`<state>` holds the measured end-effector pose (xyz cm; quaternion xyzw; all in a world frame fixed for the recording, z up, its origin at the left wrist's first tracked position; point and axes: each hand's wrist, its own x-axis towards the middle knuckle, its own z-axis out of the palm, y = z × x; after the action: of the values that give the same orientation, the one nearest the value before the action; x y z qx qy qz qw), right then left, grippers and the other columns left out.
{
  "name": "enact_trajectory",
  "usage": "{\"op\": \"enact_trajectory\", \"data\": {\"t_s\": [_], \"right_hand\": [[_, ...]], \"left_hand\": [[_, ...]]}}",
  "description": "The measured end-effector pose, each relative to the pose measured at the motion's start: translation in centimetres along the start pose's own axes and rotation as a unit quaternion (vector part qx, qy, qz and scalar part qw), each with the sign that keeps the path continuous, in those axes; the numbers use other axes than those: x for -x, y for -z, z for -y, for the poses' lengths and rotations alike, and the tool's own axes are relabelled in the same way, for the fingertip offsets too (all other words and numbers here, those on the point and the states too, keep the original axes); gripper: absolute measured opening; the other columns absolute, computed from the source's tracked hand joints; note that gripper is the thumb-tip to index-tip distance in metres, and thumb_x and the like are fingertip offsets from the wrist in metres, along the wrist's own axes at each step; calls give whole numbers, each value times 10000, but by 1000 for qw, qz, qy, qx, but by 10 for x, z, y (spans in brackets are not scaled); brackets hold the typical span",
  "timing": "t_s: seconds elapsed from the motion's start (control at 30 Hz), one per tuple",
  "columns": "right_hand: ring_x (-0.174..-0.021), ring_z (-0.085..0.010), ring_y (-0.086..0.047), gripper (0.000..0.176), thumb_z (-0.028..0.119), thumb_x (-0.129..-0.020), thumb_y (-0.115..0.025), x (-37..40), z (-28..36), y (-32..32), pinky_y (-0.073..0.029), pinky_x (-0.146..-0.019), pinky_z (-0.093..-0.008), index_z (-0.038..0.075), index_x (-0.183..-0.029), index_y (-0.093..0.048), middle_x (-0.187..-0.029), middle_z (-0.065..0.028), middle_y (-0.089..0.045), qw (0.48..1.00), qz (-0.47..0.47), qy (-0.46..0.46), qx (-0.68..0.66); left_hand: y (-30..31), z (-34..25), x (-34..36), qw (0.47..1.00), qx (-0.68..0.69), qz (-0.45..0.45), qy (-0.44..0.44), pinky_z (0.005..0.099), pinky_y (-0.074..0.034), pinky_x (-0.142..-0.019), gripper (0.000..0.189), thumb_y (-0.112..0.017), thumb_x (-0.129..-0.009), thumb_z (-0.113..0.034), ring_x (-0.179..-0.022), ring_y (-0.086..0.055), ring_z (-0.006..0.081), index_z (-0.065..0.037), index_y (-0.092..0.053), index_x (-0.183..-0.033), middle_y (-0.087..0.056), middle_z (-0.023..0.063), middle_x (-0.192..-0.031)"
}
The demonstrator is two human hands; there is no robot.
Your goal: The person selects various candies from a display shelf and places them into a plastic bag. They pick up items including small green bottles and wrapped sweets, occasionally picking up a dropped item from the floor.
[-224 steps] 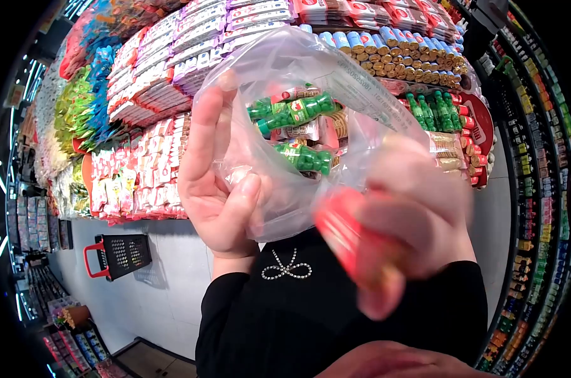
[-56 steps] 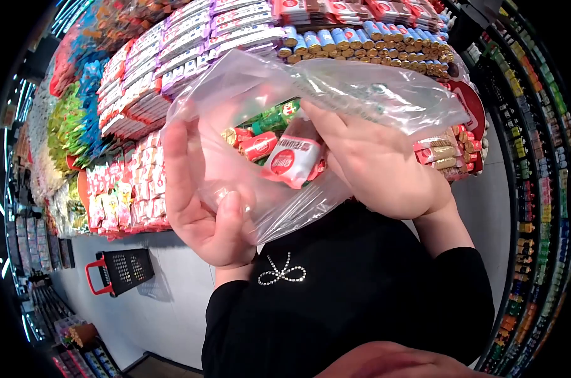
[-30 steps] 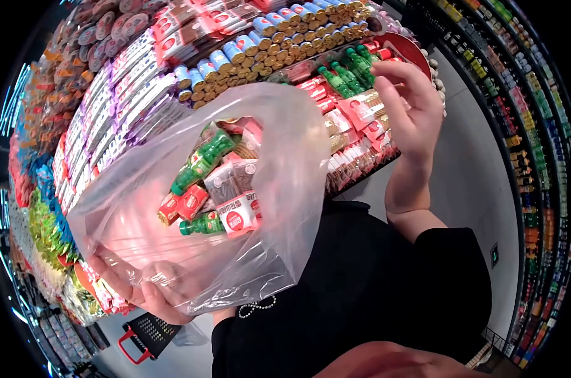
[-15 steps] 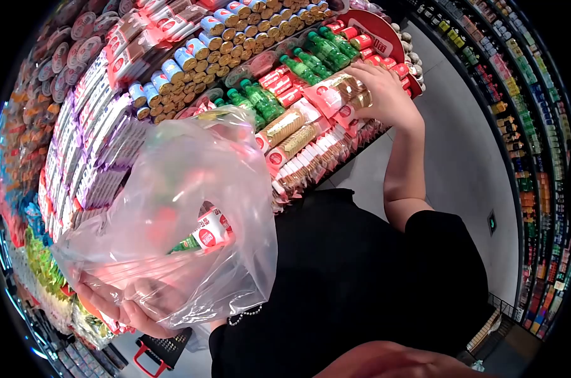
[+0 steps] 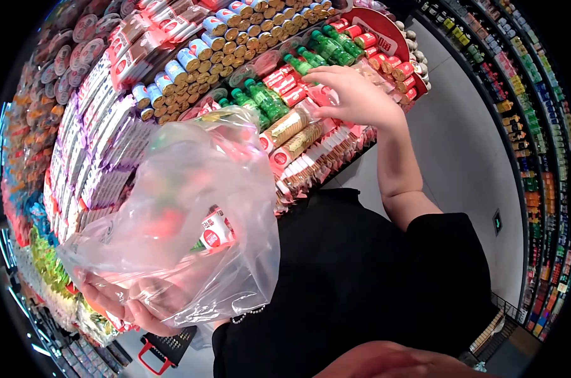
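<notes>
My left hand [image 5: 137, 305] is closed at the lower left, gripping the edge of a clear plastic bag [image 5: 235, 277]. Through the bag's opening shows a white-and-red snack pack [image 5: 217, 230] with something green beside it; the other contents are blurred by the film. My right hand [image 5: 355, 94] reaches over the display, fingers stretched and thumb apart, around the red end of a clear-wrapped biscuit pack [image 5: 323, 96]. The hand hides most of that pack, and firm contact cannot be made out. Just left of it lies another pack of round biscuits [image 5: 292, 135].
Green bottles [image 5: 263, 101] and red cylindrical packs [image 5: 405, 69] stand beyond the right hand. Blue-labelled rolls [image 5: 188, 60] and white-purple packs [image 5: 87, 148] are stacked leftward. A black basket [image 5: 169, 346] with a red handle is below; shelves [image 5: 518, 138] line the right.
My right hand has moved left from the biscuit pack's right end to above it, uncovering red packs at the right. My left hand keeps its hold on the bag.
</notes>
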<state>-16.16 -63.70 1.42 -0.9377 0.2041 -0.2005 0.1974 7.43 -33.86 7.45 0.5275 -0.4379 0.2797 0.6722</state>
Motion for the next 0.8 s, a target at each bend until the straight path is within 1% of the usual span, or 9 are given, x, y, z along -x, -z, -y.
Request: {"op": "enact_trajectory", "data": {"t_s": [0.33, 0.47, 0.5, 0.53, 0.6, 0.63, 0.67, 0.73, 0.8], "right_hand": [[-1029, -304, -461, 453, 175, -674, -657, -43, 35, -9, -366, -873, -367, 17, -1070, -506, -1108, -153, -493, 998, 22, 51, 28], [-899, -277, -516, 344, 205, -673, -651, -75, 41, -2, -430, -777, -363, 37, -954, -544, -940, -105, -541, 975, -183, 114, 49], [-900, -278, -515, 337, 214, -680, -649, -84, 39, -3, -432, -773, -367, 42, -950, -545, -935, -104, -542, 971, -209, 97, 66], [-901, -279, -515, 330, 223, -687, -646, -93, 37, -6, -434, -769, -370, 46, -947, -546, -930, -103, -543, 965, -235, 81, 83], [-869, -283, -520, 300, 245, -693, -659, -113, 34, -8, -430, -751, -364, 51, -892, -544, -918, -110, -549, 958, -260, 13, 122], [-844, -292, -523, 326, 281, -689, -661, -120, 36, -8, -434, -741, -368, 47, -880, -536, -881, -117, -544, 950, -275, 13, 147], [-819, -300, -525, 355, 317, -685, -663, -127, 39, -8, -438, -732, -372, 44, -867, -527, -844, -125, -539, 941, -290, 12, 172], [-800, -308, -527, 407, 366, -673, -662, -144, 37, -18, -448, -709, -385, 38, -865, -518, -821, -131, -533, 932, -306, 5, 196], [-781, -315, -529, 459, 414, -660, -661, -157, 39, -27, -458, -686, -397, 32, -863, -509, -798, -137, -528, 921, -321, -3, 220]], "left_hand": [[-2, -2, 1, 1000, 20, -8, -1, 491, -118, -1014, 668, -385, -646, -235, -1186, -278, 370, 35, -314, -1254, -322, 265, -1246], [-15, -15, 6, 996, 40, -53, 67, 532, -129, -997, 608, -342, -670, -203, -1186, -266, 394, 53, -347, -1221, -320, 288, -1240], [-14, -18, 6, 994, 80, -13, 78, 430, -111, -1041, 617, -358, -711, -195, -1248, -221, 289, 85, -263, -1253, -278, 216, -1303], [-21, -22, 7, 994, 78, -15, 75, 430, -111, -1041, 617, -358, -711, -195, -1248, -221, 289, 85, -263, -1253, -278, 216, -1303], [-42, -26, 8, 996, -52, -7, -74, 521, -183, -995, 600, -372, -686, -227, -1182, -291, 396, 86, -337, -1197, -318, 267, -1251], [-28, -7, -6, 943, -36, 121, -308, 489, -209, -1002, 623, -392, -694, -239, -1177, -312, 383, 98, -304, -1211, -312, 266, -1257], [-29, -13, -4, 942, -39, 118, -311, 489, -209, -1002, 623, -392, -694, -239, -1177, -312, 383, 98, -304, -1211, -312, 266, -1257], [-34, -33, 5, 992, 51, -60, 96, 468, -200, -1011, 627, -390, -707, -223, -1178, -320, 365, 86, -264, -1238, -287, 263, -1276], [-31, -39, 7, 986, 69, -76, 132, 455, -182, -1018, 636, -395, -705, -212, -1208, -281, 338, 87, -248, -1246, -258, 258, -1295]]}}
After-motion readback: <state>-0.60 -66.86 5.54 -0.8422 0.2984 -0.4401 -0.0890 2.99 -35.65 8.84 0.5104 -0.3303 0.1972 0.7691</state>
